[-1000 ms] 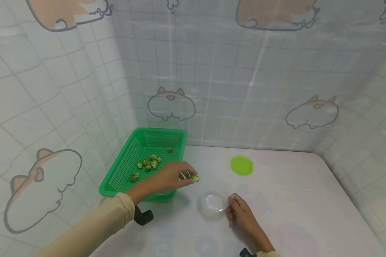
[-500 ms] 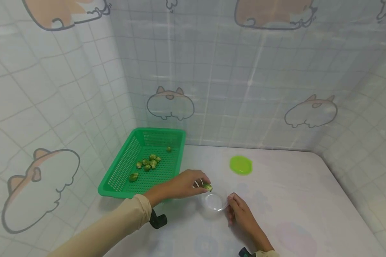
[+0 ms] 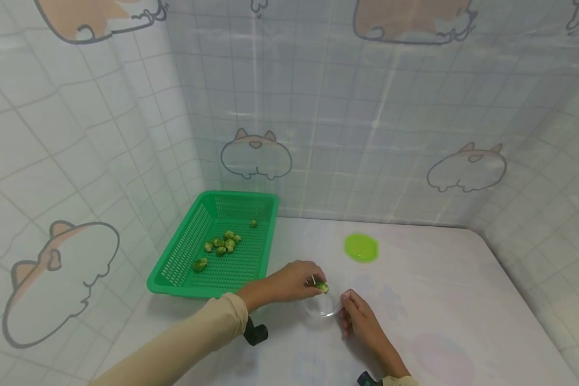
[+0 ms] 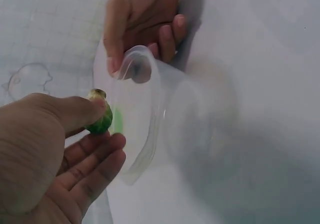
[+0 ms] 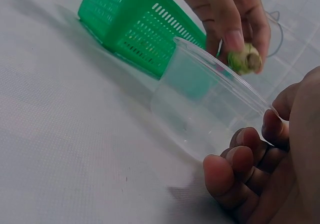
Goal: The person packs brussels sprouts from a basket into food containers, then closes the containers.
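My left hand (image 3: 296,281) pinches a small Brussels sprout (image 4: 101,116) between thumb and fingers, right over the mouth of a clear plastic tub (image 5: 185,96). The sprout's pale cut stem shows in both wrist views. My right hand (image 3: 364,316) pinches the tub's rim on its right side with thumb and index finger, the other fingers loosely curled beside its wall. Through the clear wall no sprouts show inside the tub. At the left stands a green perforated basket (image 3: 173,279) holding several more Brussels sprouts (image 3: 229,245), most of them clustered in its middle.
A flat, round, bright green disc (image 3: 362,247) lies on the white tabletop (image 3: 429,284) behind the tub. Curtain-like walls (image 3: 338,107) with a tile grid and corgi drawings enclose the table at the back and both sides.
My left hand has carried the sprout rightward from beside the basket to above the tub. The right hand has stayed at the tub's rim.
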### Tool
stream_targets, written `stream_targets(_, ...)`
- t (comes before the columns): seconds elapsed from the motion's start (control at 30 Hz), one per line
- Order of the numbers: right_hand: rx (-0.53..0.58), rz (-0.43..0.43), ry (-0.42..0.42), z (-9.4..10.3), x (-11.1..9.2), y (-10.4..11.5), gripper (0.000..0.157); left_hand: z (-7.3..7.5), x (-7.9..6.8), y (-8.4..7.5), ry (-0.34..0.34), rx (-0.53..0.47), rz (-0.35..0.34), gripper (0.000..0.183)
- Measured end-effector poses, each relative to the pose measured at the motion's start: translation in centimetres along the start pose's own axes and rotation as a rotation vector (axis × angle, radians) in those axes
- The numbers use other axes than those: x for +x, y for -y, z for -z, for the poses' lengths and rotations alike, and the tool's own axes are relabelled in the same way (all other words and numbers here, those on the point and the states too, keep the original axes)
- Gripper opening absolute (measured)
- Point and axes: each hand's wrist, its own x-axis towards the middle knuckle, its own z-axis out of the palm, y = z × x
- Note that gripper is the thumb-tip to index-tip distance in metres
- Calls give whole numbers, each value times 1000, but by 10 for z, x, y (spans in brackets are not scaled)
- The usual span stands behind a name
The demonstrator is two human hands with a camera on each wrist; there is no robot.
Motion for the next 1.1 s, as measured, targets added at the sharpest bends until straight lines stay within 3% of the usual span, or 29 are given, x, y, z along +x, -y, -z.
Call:
stream_targets(0.23,-24,18,9,0,0,1,37,-14,9,-13,17,230,30,15)
stream_targets(0.37,-18,3,1,0,0,3,38,-21,13,-20,43,305,53,14)
stream_targets(0.73,20,-21,3,0,1,0,33,-37,23,-20,103,355,112,13)
stream_targets(1.1,-22,30,8,1,0,2,35,-42,28,-22,116,405,133,11)
